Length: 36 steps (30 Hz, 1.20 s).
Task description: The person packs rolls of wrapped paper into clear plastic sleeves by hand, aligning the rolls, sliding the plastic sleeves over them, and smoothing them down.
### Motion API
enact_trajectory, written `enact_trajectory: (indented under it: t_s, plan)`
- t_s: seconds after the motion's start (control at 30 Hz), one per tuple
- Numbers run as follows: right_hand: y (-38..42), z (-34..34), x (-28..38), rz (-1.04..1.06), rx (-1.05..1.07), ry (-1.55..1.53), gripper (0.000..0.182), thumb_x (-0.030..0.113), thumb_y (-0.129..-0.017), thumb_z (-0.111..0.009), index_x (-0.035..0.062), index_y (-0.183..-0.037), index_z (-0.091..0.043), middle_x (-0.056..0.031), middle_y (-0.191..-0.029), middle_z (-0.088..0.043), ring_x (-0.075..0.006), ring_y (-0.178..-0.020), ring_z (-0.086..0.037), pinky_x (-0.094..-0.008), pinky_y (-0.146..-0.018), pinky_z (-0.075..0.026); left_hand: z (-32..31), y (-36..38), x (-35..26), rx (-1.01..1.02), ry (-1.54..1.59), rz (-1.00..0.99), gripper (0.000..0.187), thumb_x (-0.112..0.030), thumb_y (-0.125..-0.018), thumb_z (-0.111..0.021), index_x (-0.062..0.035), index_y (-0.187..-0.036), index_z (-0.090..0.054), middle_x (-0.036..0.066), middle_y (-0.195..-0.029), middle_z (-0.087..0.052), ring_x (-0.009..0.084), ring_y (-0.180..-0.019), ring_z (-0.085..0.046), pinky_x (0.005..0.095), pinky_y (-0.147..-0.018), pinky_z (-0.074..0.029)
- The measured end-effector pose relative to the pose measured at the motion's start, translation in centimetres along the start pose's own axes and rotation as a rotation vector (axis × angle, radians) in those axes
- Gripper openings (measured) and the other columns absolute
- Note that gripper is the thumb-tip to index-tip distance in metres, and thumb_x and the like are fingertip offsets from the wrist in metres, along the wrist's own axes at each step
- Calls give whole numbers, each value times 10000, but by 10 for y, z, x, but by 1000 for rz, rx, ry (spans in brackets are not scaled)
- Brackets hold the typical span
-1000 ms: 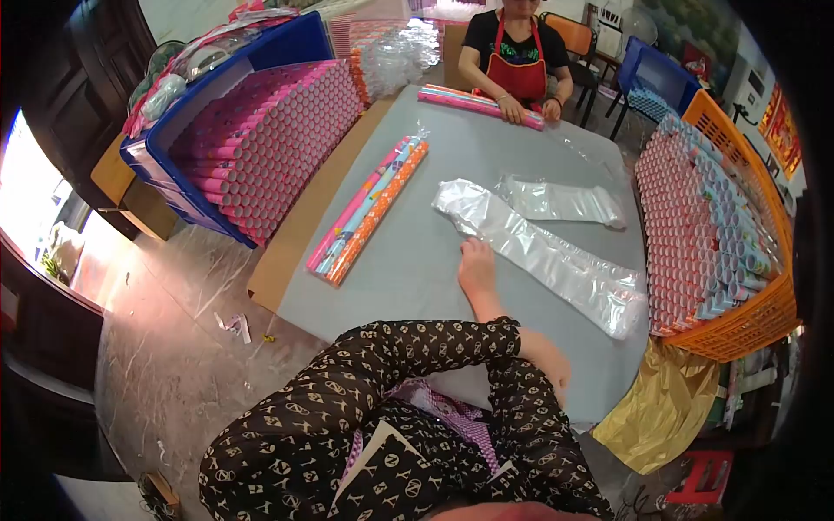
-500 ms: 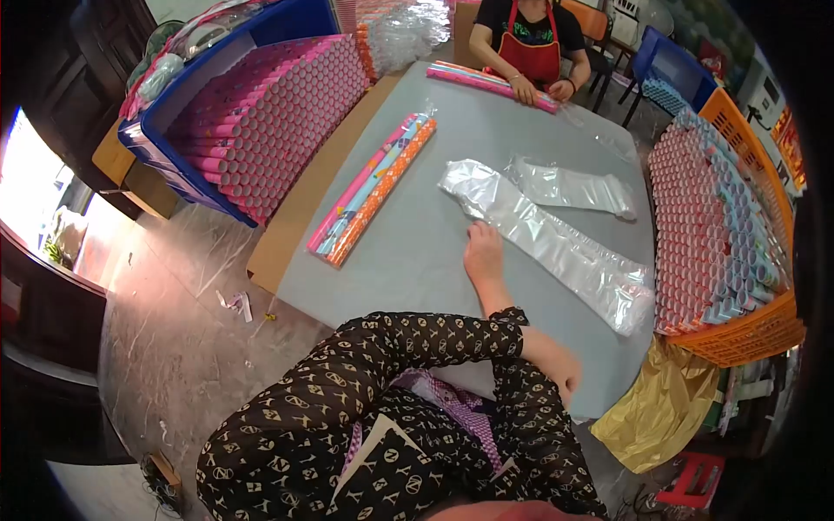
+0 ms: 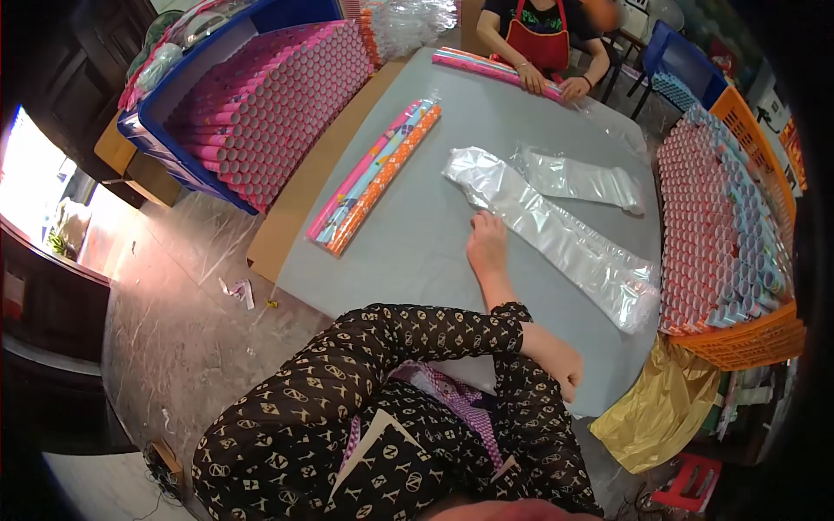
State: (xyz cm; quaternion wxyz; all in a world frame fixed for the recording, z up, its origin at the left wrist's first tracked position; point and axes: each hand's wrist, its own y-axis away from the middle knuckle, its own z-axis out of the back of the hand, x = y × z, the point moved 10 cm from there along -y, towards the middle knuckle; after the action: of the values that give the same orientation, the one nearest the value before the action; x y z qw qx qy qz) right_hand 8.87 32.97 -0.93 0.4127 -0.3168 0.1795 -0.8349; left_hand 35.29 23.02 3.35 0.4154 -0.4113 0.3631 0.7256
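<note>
My forearms are crossed at the table edge, the left lying over the right. My left hand point(image 3: 558, 361) rests at the right of my body, its fingers curled in, holding nothing that shows. On the grey table point(image 3: 408, 260) lies my right hand point(image 3: 488, 241), loosely closed with bent fingers and nothing visible in it. Just beyond its fingertips is a long stack of clear plastic bags point(image 3: 556, 239), apart from the hand. A smaller stack of clear bags point(image 3: 582, 180) lies behind. To the left sits a wrapped set of pink, blue and orange rolls point(image 3: 373, 178).
Across the table a person in a red apron point(image 3: 537, 43) handles another set of rolls point(image 3: 495, 72). A blue crate point(image 3: 165, 148) of pink rolls stands left, and an orange basket point(image 3: 738, 343) of rolls stands right. Gold plastic sheet point(image 3: 656, 412) hangs below that basket.
My hands keep nearly the same pose. The view has shifted slightly. Across the table, the other person's hands have moved along the rolls, one now at their right end.
</note>
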Motion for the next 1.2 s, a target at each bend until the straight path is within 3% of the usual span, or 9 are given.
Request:
enact_trajectory:
  t_s: [0.07, 0.13, 0.23, 0.33, 0.43, 0.63, 0.87, 1.0, 1.2]
  plan:
    - [-1, -2, 0, -5, 15, -7, 189, 18, -781, -590, 50, -967, -600, -88, -1087, -595, -313, -1006, -538, -425, -904, -443, 8, 2, 0, -98, -2, -28, 455, -433, -868, -585, 9, -825, -681, 132, -720, -659, 233, -653, -605, 373, -631, -464]
    - [-2, 1, 1, -8, 9, -4, 178, 19, -780, -591, 49, -954, -603, -85, -1077, -599, -313, -997, -542, -419, -901, -447, 21, 9, -7, -245, 65, -85, 374, -372, -817, -617, -9, -744, -668, 71, -625, -602, 171, -586, -551, 357, -586, -436]
    - [-1, 4, 1, 13, -41, -22, 165, 15, -778, -587, 47, -938, -608, -91, -1068, -607, -316, -983, -548, -417, -899, -449, 9, 7, 2, -131, 55, -50, 442, -420, -864, -578, 9, -822, -678, 152, -720, -649, 258, -656, -599, 389, -633, -457]
    - [-2, 5, 3, 14, -46, -24, 155, 14, -777, -582, 40, -927, -610, -108, -1061, -612, -325, -978, -552, -421, -897, -451, 0, 1, 11, -15, 13, 47, 444, -420, -862, -579, 11, -816, -675, 162, -714, -639, 267, -657, -597, 398, -634, -455]
    - [-1, 7, 4, 26, -33, -33, 156, 10, -777, -576, 32, -928, -610, -123, -1063, -610, -335, -987, -550, -427, -897, -451, 5, -4, -6, -83, -54, -104, 442, -412, -854, -587, 19, -788, -663, 160, -695, -629, 271, -639, -587, 404, -624, -451]
    - [-2, -4, -3, 17, 58, -47, 191, 18, -767, -596, 39, -958, -601, -101, -1114, -585, -323, -1029, -527, -429, -933, -431, 27, 6, -2, -299, -31, -146, 425, -380, -863, -597, 29, -756, -643, 172, -684, -617, 292, -615, -571, 418, -613, -445]
    - [-2, 1, 0, 5, 12, -65, 161, -12, -778, -568, 22, -928, -615, -123, -1074, -621, -338, -1002, -553, -428, -900, -454, 1, -6, 4, -36, 35, -120, 487, -393, -870, -555, 68, -712, -558, 144, -579, -498, 239, -538, -456, 401, -565, -387]
    - [-1, -2, -6, 8, -11, -79, 147, -1, -785, -569, 27, -922, -615, -115, -1069, -625, -337, -1010, -558, -426, -897, -458, 9, -11, 4, -105, -26, -159, 444, -342, -860, -569, 62, -676, -536, 124, -546, -471, 210, -512, -413, 398, -524, -370]
    - [-2, -14, -3, 38, 18, -98, 181, -10, -767, -558, 32, -934, -614, -143, -1071, -619, -349, -1014, -554, -455, -909, -445, 45, 12, 9, -551, 35, -287, 329, -287, -862, -593, 19, -746, -625, 173, -634, -588, 253, -552, -544, 415, -565, -425]
